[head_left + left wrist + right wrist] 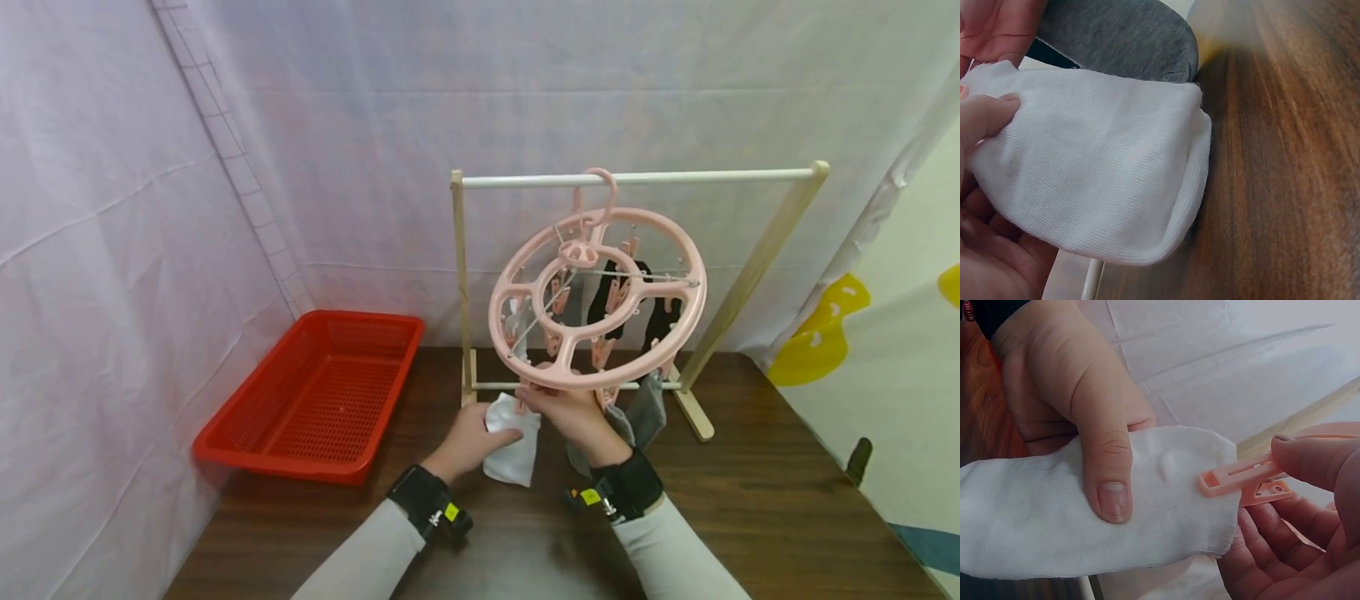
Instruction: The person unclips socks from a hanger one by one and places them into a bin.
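A white sock [516,454] hangs from my left hand [467,440], whose thumb lies across its face in the right wrist view. My right hand [573,414] pinches a pink clothespin [1238,478] by its handles. One arm of the clothespin lies over the sock's top edge; how far the other reaches behind the cloth is hidden. Both hands are under the near rim of a round pink clip hanger [570,377]. In the left wrist view the sock [1097,162] fills the middle, with grey cloth [1129,37] behind it.
The hanger hooks over the white rail [697,177] of a wooden stand [738,292]. Black socks [603,300] and grey socks [648,408] hang from other clips. A red plastic basket [397,375] stands on the dark wooden table [750,517] at left.
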The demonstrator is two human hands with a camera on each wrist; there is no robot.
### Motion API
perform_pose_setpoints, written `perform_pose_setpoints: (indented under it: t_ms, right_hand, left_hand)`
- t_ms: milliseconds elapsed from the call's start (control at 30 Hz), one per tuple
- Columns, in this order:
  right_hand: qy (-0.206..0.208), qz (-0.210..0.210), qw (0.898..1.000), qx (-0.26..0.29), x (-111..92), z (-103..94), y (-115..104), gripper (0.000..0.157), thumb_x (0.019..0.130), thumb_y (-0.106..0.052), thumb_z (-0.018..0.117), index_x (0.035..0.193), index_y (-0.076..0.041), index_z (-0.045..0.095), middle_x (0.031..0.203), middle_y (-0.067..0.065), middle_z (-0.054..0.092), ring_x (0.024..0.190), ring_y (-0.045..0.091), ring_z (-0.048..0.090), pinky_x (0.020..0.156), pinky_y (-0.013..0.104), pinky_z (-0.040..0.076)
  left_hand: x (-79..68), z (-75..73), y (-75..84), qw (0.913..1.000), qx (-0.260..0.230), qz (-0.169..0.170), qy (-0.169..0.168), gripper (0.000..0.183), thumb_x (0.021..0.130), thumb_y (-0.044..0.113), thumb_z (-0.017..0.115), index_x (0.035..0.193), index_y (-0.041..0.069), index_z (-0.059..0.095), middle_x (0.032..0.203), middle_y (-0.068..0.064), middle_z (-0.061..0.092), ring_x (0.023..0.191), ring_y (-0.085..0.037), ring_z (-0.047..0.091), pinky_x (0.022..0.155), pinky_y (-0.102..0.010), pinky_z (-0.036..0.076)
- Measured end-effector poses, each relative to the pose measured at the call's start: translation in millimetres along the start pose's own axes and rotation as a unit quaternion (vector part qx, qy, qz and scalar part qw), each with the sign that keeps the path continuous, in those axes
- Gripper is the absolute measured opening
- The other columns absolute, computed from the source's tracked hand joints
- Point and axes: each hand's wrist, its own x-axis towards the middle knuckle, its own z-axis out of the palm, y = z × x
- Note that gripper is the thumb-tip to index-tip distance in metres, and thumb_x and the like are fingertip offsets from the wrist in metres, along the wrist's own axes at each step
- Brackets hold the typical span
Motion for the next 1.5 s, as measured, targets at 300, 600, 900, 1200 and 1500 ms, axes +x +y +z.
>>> perform_pose_setpoints:
  t_ms: [300, 600, 900, 1200, 1500]
  right_hand:
    - [0.012, -0.004, 1.0, 0.003, -0.3, 2.1, 1.6, 0.01, 0.088, 0.005, 0.063, 0.092, 0.014, 0.061, 0.08, 0.03, 0.058, 0.069, 0.017, 0.055, 0.063, 0.026, 0.045]
    - [0.002, 0.002, 1.0, -0.003, -0.4, 3.3, -0.8, 0.01, 0.09, 0.003, 0.062, 0.092, 0.013, 0.062, 0.083, 0.038, 0.059, 0.074, 0.028, 0.063, 0.069, 0.03, 0.054]
    - [0.003, 0.004, 1.0, -0.001, 0.5, 4.3, -4.4, 0.01, 0.09, 0.005, 0.061, 0.092, 0.015, 0.062, 0.084, 0.036, 0.061, 0.073, 0.025, 0.062, 0.067, 0.032, 0.054]
    - [0.015, 0.013, 1.0, -0.005, -0.3, 1.5, -4.9, 0.014, 0.091, -0.001, 0.063, 0.093, 0.013, 0.063, 0.082, 0.035, 0.062, 0.074, 0.034, 0.065, 0.069, 0.034, 0.054]
    - [0.034, 0.044, 0.998, -0.006, -2.7, -3.1, -7.3, 0.01, 0.092, -0.006, 0.063, 0.1, -0.001, 0.066, 0.087, 0.032, 0.063, 0.078, 0.03, 0.067, 0.072, 0.036, 0.056]
  left_hand:
    - [-0.7, -1.8, 0.8, 1.0, -0.002, -0.001, -0.004, 0.029, 0.078, 0.027, 0.08, 0.097, 0.007, 0.072, 0.087, -0.006, 0.074, 0.075, -0.014, 0.068, 0.066, -0.033, 0.058]
    - [-1.7, -2.2, 2.6, 1.0, -0.009, 0.001, -0.004, 0.03, 0.078, 0.026, 0.08, 0.098, 0.005, 0.072, 0.088, -0.008, 0.074, 0.075, -0.014, 0.068, 0.066, -0.033, 0.058]
    - [-2.5, -3.6, 3.3, 0.9998, -0.012, -0.006, -0.012, 0.03, 0.078, 0.026, 0.08, 0.099, 0.006, 0.072, 0.089, -0.006, 0.075, 0.077, -0.015, 0.068, 0.068, -0.034, 0.058]
    - [-1.4, -3.5, 6.7, 0.9998, -0.012, -0.007, -0.01, 0.028, 0.079, 0.019, 0.08, 0.099, 0.002, 0.072, 0.089, -0.009, 0.075, 0.074, -0.011, 0.067, 0.067, -0.032, 0.057]
    - [-6.9, -3.9, 8.6, 1.0, -0.003, -0.002, -0.003, 0.028, 0.078, 0.022, 0.081, 0.096, 0.004, 0.073, 0.084, -0.008, 0.074, 0.071, -0.012, 0.067, 0.064, -0.032, 0.057]
